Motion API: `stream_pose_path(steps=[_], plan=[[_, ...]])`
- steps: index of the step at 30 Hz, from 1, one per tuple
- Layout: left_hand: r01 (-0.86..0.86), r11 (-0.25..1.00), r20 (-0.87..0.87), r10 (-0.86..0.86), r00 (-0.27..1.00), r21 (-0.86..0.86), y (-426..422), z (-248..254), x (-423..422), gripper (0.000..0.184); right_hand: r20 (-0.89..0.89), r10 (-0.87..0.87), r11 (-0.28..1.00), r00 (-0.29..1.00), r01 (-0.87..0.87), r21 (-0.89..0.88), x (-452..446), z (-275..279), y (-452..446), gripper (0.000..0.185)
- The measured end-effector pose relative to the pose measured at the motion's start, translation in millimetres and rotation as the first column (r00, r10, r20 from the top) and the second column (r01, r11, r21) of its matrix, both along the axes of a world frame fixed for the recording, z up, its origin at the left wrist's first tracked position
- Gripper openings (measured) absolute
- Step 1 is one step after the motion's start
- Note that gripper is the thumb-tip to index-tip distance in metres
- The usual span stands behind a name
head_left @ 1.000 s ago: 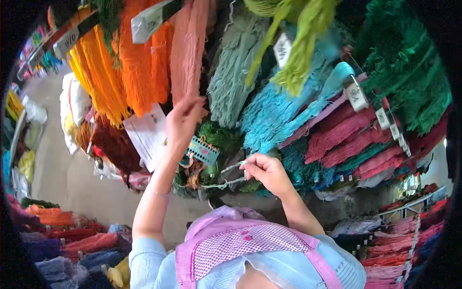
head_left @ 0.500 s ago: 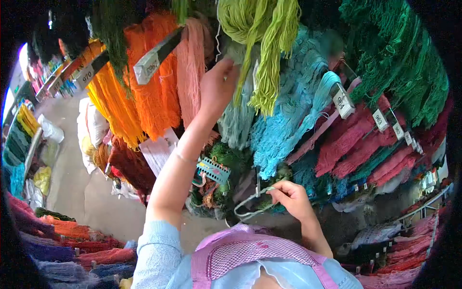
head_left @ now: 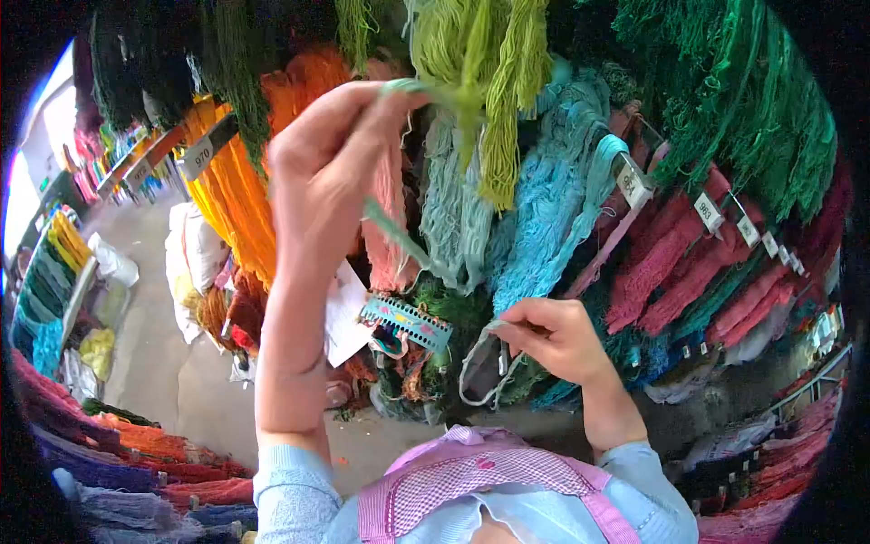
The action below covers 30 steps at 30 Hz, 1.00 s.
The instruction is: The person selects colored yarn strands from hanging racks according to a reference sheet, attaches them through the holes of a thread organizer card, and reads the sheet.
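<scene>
My left hand [head_left: 331, 150] is raised in front of the orange yarn, its fingers closed on a strand of pale green yarn [head_left: 399, 234]. That strand trails down past the wrist toward a grey-green skein [head_left: 449, 199]. Lower right, my right hand [head_left: 557, 340] pinches a loop of pale grey-green yarn [head_left: 478, 396] between thumb and fingers. A perforated, patterned teal card [head_left: 408, 325] lies between the hands, with bits of coloured yarn near it. Lime-green skeins [head_left: 517, 109] hang above, and light-blue skeins [head_left: 544, 208] hang behind my right hand.
Numbered rack arms stick out toward me, among them one marked 970 [head_left: 197, 158] and one marked 963 [head_left: 710, 212]. Dark green yarn [head_left: 725, 100] hangs upper right. White sacks [head_left: 193, 254] and a white paper [head_left: 348, 313] are on the left. More yarn racks [head_left: 172, 462] stand behind me.
My left hand has moved left and toward me from the hanging skeins, now with a pale green strand drawn out. My right hand has shifted slightly, still pinching its loop.
</scene>
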<state>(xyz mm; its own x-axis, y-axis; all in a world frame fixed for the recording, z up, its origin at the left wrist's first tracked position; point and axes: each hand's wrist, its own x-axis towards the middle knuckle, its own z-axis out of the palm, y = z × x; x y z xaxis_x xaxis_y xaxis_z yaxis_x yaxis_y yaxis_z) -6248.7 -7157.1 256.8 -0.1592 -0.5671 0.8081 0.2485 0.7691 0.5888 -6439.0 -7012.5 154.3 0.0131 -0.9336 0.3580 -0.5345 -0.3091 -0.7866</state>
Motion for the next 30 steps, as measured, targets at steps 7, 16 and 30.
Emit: stream_pose_path(steps=[7, 16, 30], plan=[[0.037, 0.984, -0.468, 0.050, 0.882, 0.175, 16, -49, 96, 0.022, -0.115, 0.031, 0.975, 0.993, -0.055, -0.214, 12, 58, -6, 0.006], [-0.102, 0.844, -0.322, 0.309, 0.895, 0.527, 23, -116, 210, 0.024, -0.369, -0.237, 0.888, 0.899, 0.046, -0.458, -8, 124, -113, 0.023], [-0.921, 0.348, -0.375, 0.889, 0.265, 0.175, 91, -78, 336, 0.025, -0.034, -0.265, 0.899, 0.964, 0.234, -0.369, -123, 43, -195, 0.039]])
